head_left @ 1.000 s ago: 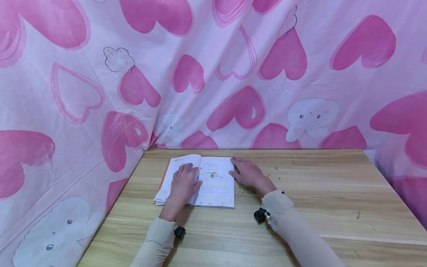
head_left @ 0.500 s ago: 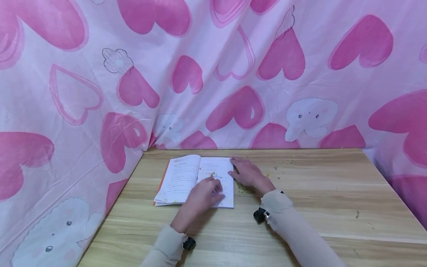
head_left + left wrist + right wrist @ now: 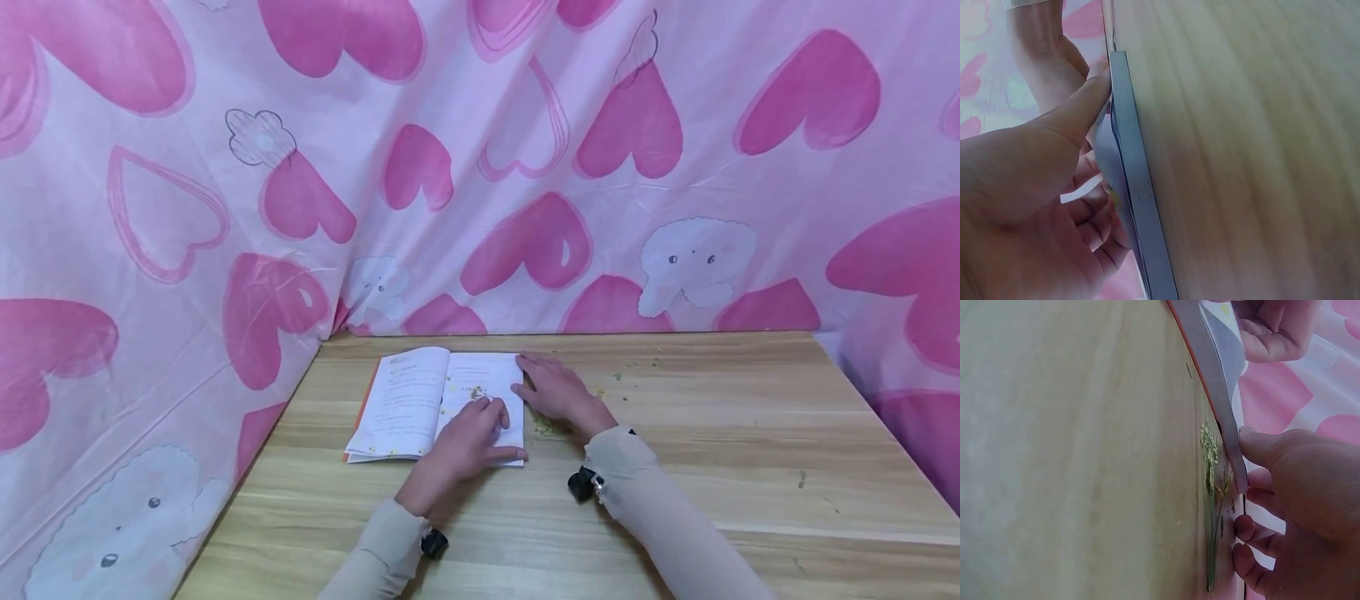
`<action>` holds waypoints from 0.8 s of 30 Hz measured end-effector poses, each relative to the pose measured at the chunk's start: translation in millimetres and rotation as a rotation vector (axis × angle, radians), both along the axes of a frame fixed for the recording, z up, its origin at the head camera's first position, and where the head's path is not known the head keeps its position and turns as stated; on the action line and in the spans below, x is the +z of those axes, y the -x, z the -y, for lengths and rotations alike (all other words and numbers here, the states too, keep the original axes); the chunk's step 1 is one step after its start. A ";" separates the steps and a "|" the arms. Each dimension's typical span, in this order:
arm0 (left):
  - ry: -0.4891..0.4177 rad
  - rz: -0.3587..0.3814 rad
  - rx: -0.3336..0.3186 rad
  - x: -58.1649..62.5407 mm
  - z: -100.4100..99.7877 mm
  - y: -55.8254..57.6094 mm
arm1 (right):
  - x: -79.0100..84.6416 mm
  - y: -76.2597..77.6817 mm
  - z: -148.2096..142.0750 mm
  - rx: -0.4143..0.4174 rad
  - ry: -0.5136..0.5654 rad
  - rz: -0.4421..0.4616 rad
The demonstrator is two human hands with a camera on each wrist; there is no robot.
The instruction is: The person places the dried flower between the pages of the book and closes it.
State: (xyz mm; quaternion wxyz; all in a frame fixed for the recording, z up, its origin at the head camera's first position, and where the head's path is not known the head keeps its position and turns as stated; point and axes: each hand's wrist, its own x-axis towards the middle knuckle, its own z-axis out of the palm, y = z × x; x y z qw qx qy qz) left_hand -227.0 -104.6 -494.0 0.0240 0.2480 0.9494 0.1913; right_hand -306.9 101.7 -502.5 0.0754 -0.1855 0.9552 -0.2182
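Observation:
An open book [image 3: 405, 404] with an orange cover lies on the table. On its right page is a small dried sprig with yellow flowers [image 3: 477, 392]. My left hand [image 3: 468, 437] rests over the lower part of that page, fingers loosely bent near the sprig's stem. Its thumb [image 3: 1094, 90] stretches out to the page's lower right corner. Beside the book's upper right edge is my right hand [image 3: 558, 390], its thumb touching the page edge and its other fingers spread at the far corner. Under the right hand a greenish flower sprig [image 3: 1210, 462] lies on the table.
The wooden table [image 3: 720, 433] has small plant crumbs [image 3: 618, 377] scattered to the right of the book. Pink heart-patterned cloth [image 3: 420, 275] hangs behind the table and along its left side. A small black camera sits on each wrist.
My left hand has moved from the left page across to the lower right page, and its thumb has extended to the page corner. The right hand has stayed in place.

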 end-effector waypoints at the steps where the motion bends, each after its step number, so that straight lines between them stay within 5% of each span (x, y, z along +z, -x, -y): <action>1: -0.012 -0.007 -0.011 -0.3 0.9 0.4 | -0.2 0.0 0.1 0.002 -0.001 -0.003; 6: -0.063 -0.026 -0.059 -0.2 4.5 2.0 | 0.1 -0.9 -0.6 0.001 -0.003 0.008; 14: 0.025 -0.142 -0.084 1.2 5.4 1.6 | 0.2 -0.6 -2.8 0.010 0.020 -0.003; 24: 0.008 -0.164 -0.006 4.4 6.8 2.3 | -0.3 0.9 -4.9 -0.051 0.157 -0.011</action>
